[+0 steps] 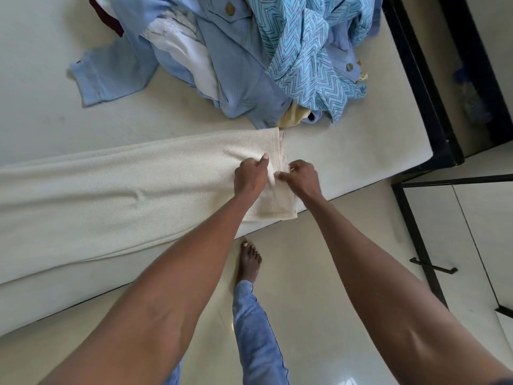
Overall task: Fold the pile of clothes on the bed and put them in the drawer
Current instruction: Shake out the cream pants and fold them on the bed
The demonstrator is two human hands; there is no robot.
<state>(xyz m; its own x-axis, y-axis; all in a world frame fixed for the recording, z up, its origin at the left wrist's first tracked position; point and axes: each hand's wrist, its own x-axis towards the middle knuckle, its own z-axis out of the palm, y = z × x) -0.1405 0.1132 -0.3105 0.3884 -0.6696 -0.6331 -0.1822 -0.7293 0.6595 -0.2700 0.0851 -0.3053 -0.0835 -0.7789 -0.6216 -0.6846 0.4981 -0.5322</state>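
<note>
Bed fills most of the view, with the unfolded pile up at 12 o'clock and one cream garment stretched flat from 9 o'clock to the middle. Left hand and right hand both pinch its right-hand end, so folding has just started I reckon. Next: carry that end over toward 9 o'clock, keeping edges lined up. No drawer in sight.
</note>
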